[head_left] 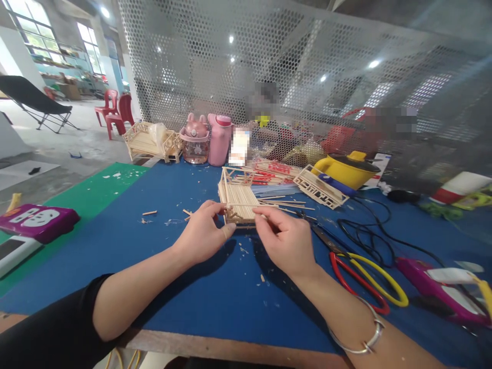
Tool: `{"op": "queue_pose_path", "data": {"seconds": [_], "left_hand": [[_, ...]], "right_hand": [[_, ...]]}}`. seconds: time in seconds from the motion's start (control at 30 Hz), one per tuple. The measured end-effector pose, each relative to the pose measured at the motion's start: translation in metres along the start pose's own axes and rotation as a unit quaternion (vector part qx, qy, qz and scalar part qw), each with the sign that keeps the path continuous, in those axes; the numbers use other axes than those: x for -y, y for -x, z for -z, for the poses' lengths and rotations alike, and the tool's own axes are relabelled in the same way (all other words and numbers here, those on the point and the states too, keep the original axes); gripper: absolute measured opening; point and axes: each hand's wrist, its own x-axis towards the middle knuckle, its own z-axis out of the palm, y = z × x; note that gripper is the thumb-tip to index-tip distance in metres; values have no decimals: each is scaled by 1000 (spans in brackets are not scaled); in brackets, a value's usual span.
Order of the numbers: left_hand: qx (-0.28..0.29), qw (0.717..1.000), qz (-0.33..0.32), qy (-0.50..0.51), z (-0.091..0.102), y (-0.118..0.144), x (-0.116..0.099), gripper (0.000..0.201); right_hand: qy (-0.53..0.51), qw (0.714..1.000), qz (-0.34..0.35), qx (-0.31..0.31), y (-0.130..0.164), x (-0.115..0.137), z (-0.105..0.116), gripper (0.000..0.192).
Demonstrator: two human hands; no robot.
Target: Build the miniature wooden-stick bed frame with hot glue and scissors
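Stick model [236, 197] mid-worktop: left hand [203, 233] steadies its near corner, right hand [286, 238] pinches a thin stick [246, 206] laid across. Best kept level, seated with light pressure.

Scissors [365, 277] lie near the mat's right edge; a yellow pot [346, 169] and pink bottles [220, 139] stand along its far edge.

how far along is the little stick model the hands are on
Done: the stick model already has a slatted floor and an upright frame at its far end. In hand: left hand steadies its near edge while right hand pinches a thin stick laid across it. Left: the near sides look unframed, and loose sticks lie beside it.
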Motion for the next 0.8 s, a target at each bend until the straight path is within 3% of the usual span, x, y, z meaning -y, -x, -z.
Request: {"op": "queue_pose_path", "data": {"seconds": [0.1, 0.17, 0.3, 0.4, 0.5, 0.6, 0.8], "left_hand": [[22, 999, 4, -24, 0, -3, 1, 26], [23, 999, 1, -27, 0, -5, 1, 20], [8, 1000, 0, -21, -2, -7, 4, 12], [-2, 1000, 0, -7, -5, -8, 6, 14], [-12, 1000, -7, 16, -8, -8, 7, 17], [-14, 999, 0, 29, -9, -9, 5, 16], [-1, 999, 15, 50, -8, -10, 1, 18]], "right_hand": [[1, 998, -5, -57, -6, -3, 12, 18], [-11, 998, -22, -64, -10, -10, 14, 18], [-36, 998, -42, -23, -6, -20, 7, 18], [-38, 998, -45, -34, 4, -17, 2, 19], [-50, 998, -31, -30, 11, -9, -2, 15], [-46, 999, -8, 18, 13, -5, -6, 10], [-18, 999, 2, 40, 11, -6, -10, 17]]}}
